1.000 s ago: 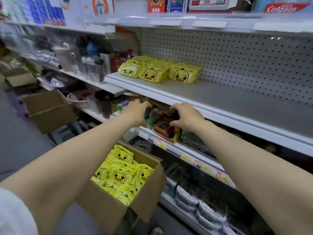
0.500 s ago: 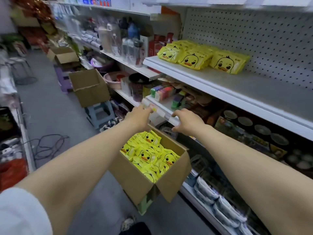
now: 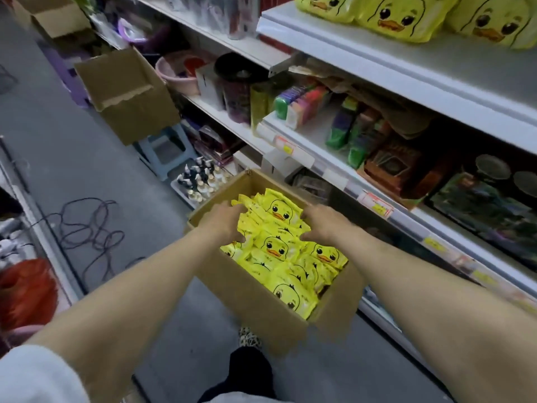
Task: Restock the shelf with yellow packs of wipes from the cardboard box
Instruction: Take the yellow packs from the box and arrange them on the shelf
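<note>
An open cardboard box (image 3: 261,315) stands on the floor below me, packed with yellow packs of wipes (image 3: 273,248) printed with a duck face. Both hands are down inside it at the far end. My left hand (image 3: 223,222) curls its fingers over the left side of a bunch of packs, and my right hand (image 3: 322,222) grips the same bunch from the right. Up at the top right, the white shelf (image 3: 406,62) carries a row of the same yellow packs (image 3: 398,16) at its left end.
A second cardboard box (image 3: 128,94) sits on a blue stool (image 3: 165,149) further down the aisle. Small bottles (image 3: 200,181) stand in a tray by the box. Cables (image 3: 90,228) lie on the grey floor. The lower shelf (image 3: 305,158) juts out right of the box.
Both hands came away from the lower shelf's edge and dropped into the box onto the packs. My view tilted down and moved closer to the box.
</note>
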{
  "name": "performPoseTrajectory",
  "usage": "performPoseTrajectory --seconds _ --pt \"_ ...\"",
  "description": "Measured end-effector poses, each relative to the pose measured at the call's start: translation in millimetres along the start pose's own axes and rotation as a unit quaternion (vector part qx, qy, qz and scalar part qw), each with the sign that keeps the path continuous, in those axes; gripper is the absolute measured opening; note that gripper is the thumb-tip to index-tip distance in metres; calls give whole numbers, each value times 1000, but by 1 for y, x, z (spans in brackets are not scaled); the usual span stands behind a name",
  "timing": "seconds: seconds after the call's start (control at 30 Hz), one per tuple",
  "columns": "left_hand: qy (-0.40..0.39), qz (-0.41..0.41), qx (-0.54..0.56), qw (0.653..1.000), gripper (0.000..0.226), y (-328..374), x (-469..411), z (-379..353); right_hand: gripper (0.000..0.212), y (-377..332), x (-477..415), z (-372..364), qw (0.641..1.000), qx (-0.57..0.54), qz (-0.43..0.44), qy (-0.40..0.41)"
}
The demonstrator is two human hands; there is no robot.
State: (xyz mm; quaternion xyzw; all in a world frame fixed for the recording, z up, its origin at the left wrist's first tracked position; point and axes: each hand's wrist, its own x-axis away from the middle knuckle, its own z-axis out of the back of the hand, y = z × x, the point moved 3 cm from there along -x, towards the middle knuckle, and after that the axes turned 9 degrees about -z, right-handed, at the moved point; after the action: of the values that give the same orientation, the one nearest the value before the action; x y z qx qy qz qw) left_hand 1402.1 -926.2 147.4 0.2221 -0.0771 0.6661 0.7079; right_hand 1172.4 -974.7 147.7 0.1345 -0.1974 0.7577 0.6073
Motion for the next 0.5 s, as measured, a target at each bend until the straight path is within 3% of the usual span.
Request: performPoseTrajectory --seconds 0.23,0.5 --pt "-87 -12 2 996 78 -81 -85 -47 62 -16 -85 -67 990 -31 -79 -108" --pt "-154 -64 -8 986 69 -111 -161 -104 61 -24 -139 -130 975 -58 -131 -171"
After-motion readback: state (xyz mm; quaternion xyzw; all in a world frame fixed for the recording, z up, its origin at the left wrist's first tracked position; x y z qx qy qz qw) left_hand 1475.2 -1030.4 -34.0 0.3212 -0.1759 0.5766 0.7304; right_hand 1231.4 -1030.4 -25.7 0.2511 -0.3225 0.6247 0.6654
